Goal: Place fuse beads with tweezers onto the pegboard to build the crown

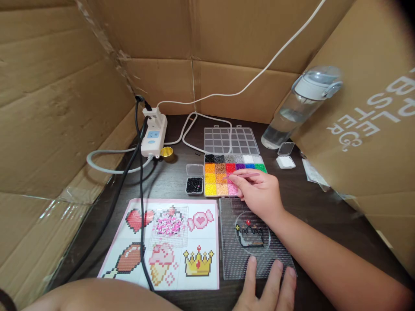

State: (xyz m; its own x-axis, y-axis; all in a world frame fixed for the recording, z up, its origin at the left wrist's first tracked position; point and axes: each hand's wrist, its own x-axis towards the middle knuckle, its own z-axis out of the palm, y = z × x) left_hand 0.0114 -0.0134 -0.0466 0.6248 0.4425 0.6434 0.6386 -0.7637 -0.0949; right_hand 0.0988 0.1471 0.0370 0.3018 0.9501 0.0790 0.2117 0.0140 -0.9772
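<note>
My right hand [259, 192] pinches pink tweezers [248, 175] above the sectioned bead box [210, 178], their tip over the orange and pink compartments. My left hand [267, 287] lies with fingers apart at the front edge of the clear pegboard [231, 263], fingertips touching or just over it. On the board, inside a clear round ring, sits a partly filled crown of beads [251, 237] with a black outline, a red bead group on top and some yellow at left. The pattern sheet [126, 250] lies left of the board and includes a yellow crown picture [198, 261].
A small clear pegboard with pink beads [168, 226] rests on the sheet. Nearby are a box of black beads [194, 185], a box of white beads [285, 162], a gold cup [167, 153], a power strip [154, 138], a black cable [141, 172] and a leaning water bottle [296, 110]. Cardboard walls surround the table.
</note>
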